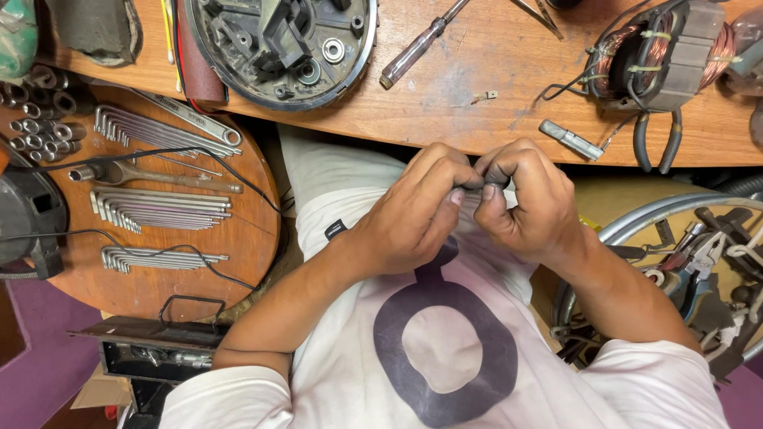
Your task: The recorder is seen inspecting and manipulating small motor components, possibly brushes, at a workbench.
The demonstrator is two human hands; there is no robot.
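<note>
1. Fingers of both the left hand and right hand pinch one small dark part above the lap.
2. Ahead: wooden workbench, copper-wound stator, screwdriver.
3. Round wooden board carries hex keys.

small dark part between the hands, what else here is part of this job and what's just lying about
In hand:
- small dark part
- left hand
- right hand

Lying about:
- screwdriver
- round housing
- copper coil
- pliers
- hex key sets
- sockets
</note>
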